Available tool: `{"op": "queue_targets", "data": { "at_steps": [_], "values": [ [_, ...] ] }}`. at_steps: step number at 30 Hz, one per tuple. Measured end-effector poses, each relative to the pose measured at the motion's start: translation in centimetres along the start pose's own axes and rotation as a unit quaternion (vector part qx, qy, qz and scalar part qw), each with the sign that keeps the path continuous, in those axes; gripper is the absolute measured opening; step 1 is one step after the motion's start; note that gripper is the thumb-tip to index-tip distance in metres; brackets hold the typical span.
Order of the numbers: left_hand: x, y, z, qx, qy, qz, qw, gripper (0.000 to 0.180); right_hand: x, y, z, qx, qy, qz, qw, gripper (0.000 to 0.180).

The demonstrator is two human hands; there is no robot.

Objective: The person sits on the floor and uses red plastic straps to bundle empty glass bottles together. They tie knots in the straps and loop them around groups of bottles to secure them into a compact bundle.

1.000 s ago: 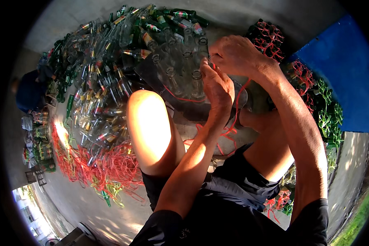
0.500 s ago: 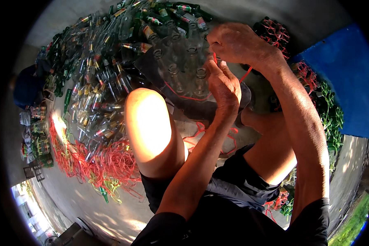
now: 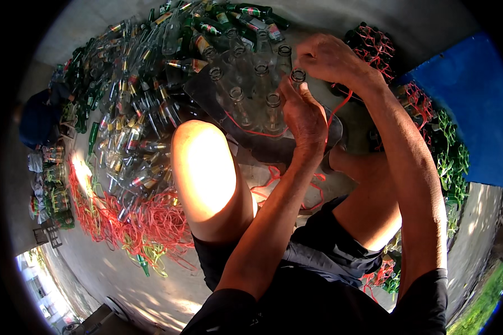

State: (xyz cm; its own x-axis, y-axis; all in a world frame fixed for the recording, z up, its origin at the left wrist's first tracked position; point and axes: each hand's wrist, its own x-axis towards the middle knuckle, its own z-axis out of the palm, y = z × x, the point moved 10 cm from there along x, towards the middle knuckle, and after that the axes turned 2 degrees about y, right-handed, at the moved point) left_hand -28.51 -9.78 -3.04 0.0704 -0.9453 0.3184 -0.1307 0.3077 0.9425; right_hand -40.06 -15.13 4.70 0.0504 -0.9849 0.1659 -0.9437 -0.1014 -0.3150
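Several clear glass bottles [image 3: 261,89] stand upright in a cluster on a dark support in front of my knees. A red plastic strap [image 3: 251,133] runs around the cluster's near side. My left hand [image 3: 306,120] is closed around a bottle [image 3: 298,75] at the cluster's right edge, just below its mouth. Above and to its right, my right hand [image 3: 324,56] is curled closed, apart from the bottle tops. A length of the strap rises past my left wrist and passes behind my right wrist toward the palm; the fingers hide where it is gripped.
A large heap of loose bottles [image 3: 128,100] fills the left and back. Tangled red strapping [image 3: 140,220] lies beside my left knee. Strapped bundles of bottles [image 3: 371,50] and a blue panel [image 3: 469,111] stand at right. Another person [image 3: 36,120] is at far left.
My right hand has moved slightly right, away from my left hand, uncovering the bottle mouths. The strap near my right wrist now bows farther out to the right. My left hand has barely moved.
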Motion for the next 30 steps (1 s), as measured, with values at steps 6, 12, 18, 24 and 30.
{"op": "queue_targets", "data": {
  "at_steps": [6,12,18,24,30],
  "values": [
    [-0.1,0.0,-0.1,-0.007,-0.006,0.014,1.0,0.031,-2.1,1.8,0.8,0.063,0.044,0.016,0.997,0.016],
    [-0.1,0.0,-0.2,0.005,-0.004,0.025,1.0,0.03,-4.7,1.8,1.1,0.078,0.089,0.051,0.992,0.014],
    [-0.1,-0.6,0.3,0.027,-0.039,0.007,0.999,0.04,-6.9,0.8,1.2,0.037,0.078,0.103,0.991,0.012],
    [-0.2,-0.7,0.1,0.037,-0.02,0.063,0.997,0.033,-8.9,-0.2,1.3,-0.011,0.094,0.124,0.988,0.014],
    [-0.8,-0.1,-0.4,0.067,-0.042,0.118,0.99,0.038,-10.3,-1.0,1.9,-0.021,0.074,0.143,0.987,0.015]
  ]
}}
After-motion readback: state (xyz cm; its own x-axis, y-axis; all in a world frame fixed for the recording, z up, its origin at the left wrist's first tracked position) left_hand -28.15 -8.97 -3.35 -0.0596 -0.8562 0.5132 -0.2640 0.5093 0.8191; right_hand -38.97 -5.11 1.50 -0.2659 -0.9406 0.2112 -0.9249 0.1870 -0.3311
